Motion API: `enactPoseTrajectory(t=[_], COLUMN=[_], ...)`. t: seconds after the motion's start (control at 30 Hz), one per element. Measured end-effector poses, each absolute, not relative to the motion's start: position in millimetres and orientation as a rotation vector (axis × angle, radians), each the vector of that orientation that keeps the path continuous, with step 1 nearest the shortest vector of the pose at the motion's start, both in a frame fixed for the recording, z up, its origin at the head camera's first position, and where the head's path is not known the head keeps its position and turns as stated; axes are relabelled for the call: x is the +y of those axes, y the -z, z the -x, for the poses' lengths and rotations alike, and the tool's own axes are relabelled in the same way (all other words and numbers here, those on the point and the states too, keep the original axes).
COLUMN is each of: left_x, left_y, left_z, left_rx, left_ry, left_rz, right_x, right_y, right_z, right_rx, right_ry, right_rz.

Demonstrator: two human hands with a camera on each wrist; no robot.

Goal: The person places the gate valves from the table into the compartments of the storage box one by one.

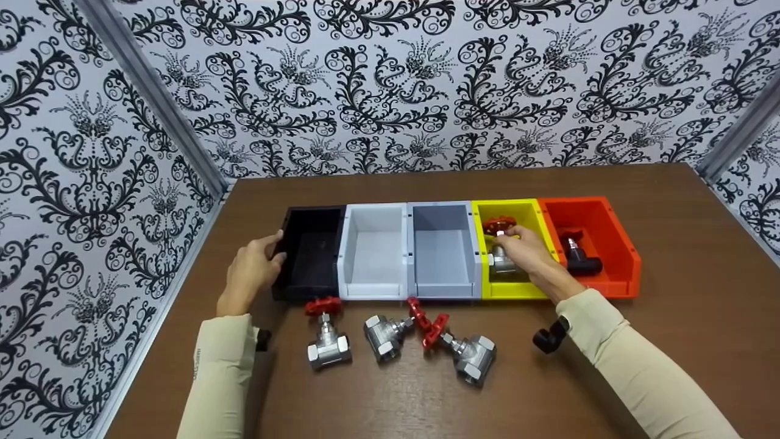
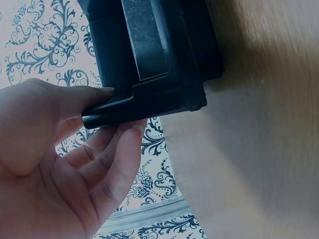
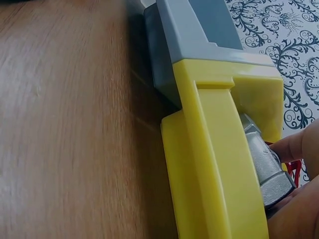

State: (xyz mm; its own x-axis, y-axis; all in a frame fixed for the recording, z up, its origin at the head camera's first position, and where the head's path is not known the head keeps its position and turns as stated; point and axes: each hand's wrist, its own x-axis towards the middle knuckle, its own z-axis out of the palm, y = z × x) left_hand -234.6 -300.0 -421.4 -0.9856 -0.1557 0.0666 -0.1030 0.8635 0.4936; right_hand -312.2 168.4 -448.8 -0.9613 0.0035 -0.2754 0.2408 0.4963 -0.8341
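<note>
My right hand [image 1: 531, 251] reaches into the yellow bin [image 1: 518, 291] and grips a steel valve [image 1: 501, 263] with a red handwheel. In the right wrist view the valve's metal body [image 3: 266, 169] shows behind the bin's front lip, fingers around its neck. At the left end of the row, my left hand [image 1: 251, 271] pinches the side wall of the black bin [image 2: 144, 104], thumb on the inner side and fingers beneath in the left wrist view.
Three more red-wheeled valves, a left one [image 1: 329, 349], a middle one [image 1: 384, 336] and a right one [image 1: 475, 358], lie before the bins. A white bin [image 1: 373, 291] and grey bin [image 1: 446, 291] stand mid-row. The orange bin [image 1: 631, 277] holds a black fitting [image 1: 584, 264]. Patterned walls enclose the table.
</note>
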Motion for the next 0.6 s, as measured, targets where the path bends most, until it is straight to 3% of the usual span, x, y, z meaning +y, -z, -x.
enactPoseTrajectory(t=[0.6], left_x=[-301.4], left_y=[422.1], left_z=[236.0], left_rx=[-2.934], left_ry=[0.772], left_rz=[-0.210], right_x=[168.8], right_y=[451.7], right_z=[315.7], right_rx=[2.468], right_ry=[1.449], right_rz=[-0.205])
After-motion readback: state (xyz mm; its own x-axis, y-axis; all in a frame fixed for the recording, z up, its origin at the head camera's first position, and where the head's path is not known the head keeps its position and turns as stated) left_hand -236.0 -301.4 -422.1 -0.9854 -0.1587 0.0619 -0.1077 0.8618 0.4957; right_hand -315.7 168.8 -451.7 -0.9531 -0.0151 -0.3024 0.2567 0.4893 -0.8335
